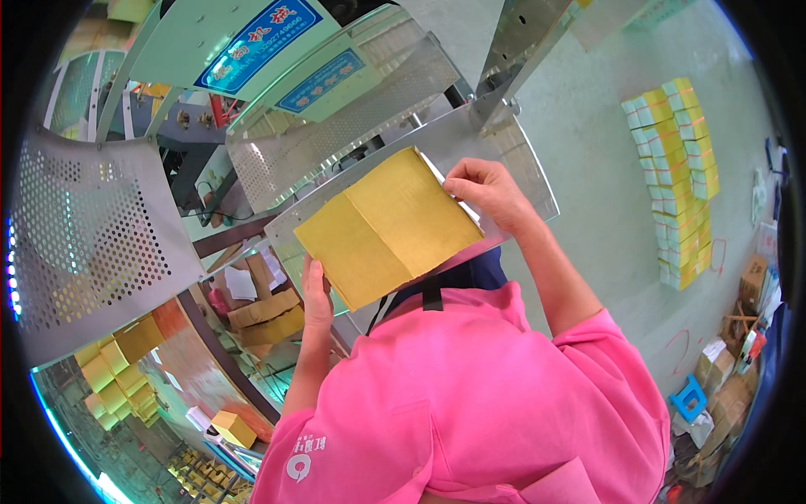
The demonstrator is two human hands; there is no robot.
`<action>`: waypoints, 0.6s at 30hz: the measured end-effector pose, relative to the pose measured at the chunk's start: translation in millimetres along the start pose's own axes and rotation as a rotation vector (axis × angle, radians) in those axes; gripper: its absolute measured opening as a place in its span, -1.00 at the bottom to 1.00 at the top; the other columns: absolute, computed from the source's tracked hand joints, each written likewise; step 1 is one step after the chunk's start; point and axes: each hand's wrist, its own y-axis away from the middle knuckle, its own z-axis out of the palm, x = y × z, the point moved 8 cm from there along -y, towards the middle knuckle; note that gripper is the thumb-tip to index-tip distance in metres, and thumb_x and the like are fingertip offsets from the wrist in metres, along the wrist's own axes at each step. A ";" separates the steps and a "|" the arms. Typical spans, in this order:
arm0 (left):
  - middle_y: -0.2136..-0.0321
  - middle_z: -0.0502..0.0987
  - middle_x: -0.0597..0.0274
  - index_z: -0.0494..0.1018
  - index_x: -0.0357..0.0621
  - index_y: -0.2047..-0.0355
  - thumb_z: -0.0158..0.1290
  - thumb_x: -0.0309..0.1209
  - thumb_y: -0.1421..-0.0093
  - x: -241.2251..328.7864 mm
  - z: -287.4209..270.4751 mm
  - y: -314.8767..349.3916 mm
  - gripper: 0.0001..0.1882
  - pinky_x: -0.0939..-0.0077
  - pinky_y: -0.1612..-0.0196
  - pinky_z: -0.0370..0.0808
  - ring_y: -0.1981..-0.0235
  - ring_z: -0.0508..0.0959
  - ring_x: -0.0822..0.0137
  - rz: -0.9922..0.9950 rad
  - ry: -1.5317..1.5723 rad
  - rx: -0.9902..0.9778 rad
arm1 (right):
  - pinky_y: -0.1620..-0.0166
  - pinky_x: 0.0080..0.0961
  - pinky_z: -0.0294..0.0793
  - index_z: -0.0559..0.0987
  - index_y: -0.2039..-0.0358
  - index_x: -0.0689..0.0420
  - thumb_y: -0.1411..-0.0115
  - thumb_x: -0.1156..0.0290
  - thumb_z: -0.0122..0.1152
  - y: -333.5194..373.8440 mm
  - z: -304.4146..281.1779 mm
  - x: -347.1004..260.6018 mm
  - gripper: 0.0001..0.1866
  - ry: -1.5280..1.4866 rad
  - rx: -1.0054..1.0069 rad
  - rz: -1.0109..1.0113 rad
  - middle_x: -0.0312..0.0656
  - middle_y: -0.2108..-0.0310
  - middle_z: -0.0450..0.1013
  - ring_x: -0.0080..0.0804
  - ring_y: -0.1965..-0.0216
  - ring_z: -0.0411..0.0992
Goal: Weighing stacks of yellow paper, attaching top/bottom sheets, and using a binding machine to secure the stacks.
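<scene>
A yellow cardboard sheet (389, 227), with a crease across its middle, lies tilted in front of me over a metal machine table (520, 168). White paper edges show beneath its right side. My right hand (491, 191) is closed at that right edge, thumb and curled fingers pinching the sheet with the white paper. My left hand (316, 296) supports the near left corner, its fingers upright along the edge and partly hidden by the cardboard.
Just beyond the table stands a clear guard (336, 126) on the machine. A perforated metal panel (92, 218) is at left. An open box of scraps (260, 294) sits below left. Yellow-and-white bundles (672, 181) line the floor at right, near a blue stool (688, 399).
</scene>
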 end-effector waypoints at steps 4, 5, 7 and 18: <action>-0.10 0.37 0.21 0.17 -0.23 -0.26 -0.11 0.00 -0.30 -5.0 -5.7 -0.4 -0.33 0.48 -0.14 0.25 -0.12 0.35 0.37 -0.022 -0.013 0.001 | 0.24 -0.59 0.43 0.59 0.39 0.25 -0.16 0.32 0.28 0.2 0.4 -2.6 -0.78 0.046 -0.015 0.007 -0.32 0.46 0.49 -0.63 0.37 0.41; -0.11 0.36 0.20 0.16 -0.24 -0.26 -0.11 0.00 -0.30 -5.3 -6.0 -0.6 -0.31 0.48 -0.15 0.25 -0.13 0.35 0.37 -0.024 -0.021 -0.003 | 0.24 -0.59 0.43 0.59 0.39 0.25 -0.16 0.32 0.27 0.4 0.4 -2.8 -0.78 0.055 -0.017 0.013 -0.32 0.46 0.49 -0.63 0.38 0.41; -0.12 0.36 0.20 0.15 -0.24 -0.27 -0.10 0.00 -0.30 -6.4 -6.4 -0.7 -0.30 0.47 -0.16 0.25 -0.13 0.34 0.37 -0.020 -0.014 -0.005 | 0.24 -0.58 0.43 0.59 0.39 0.25 -0.18 0.33 0.25 0.2 2.2 -4.3 -0.79 0.021 -0.025 0.002 -0.33 0.46 0.48 -0.63 0.38 0.40; -0.16 0.32 0.16 0.12 -0.25 -0.29 -0.11 -0.03 -0.31 -7.9 -6.9 -1.1 -0.31 0.44 -0.21 0.21 -0.18 0.31 0.32 -0.023 0.015 -0.018 | 0.25 -0.60 0.42 0.59 0.37 0.26 -0.24 0.37 0.14 -2.5 -6.6 18.6 -0.80 -0.115 0.009 0.030 -0.39 0.46 0.46 -0.63 0.38 0.37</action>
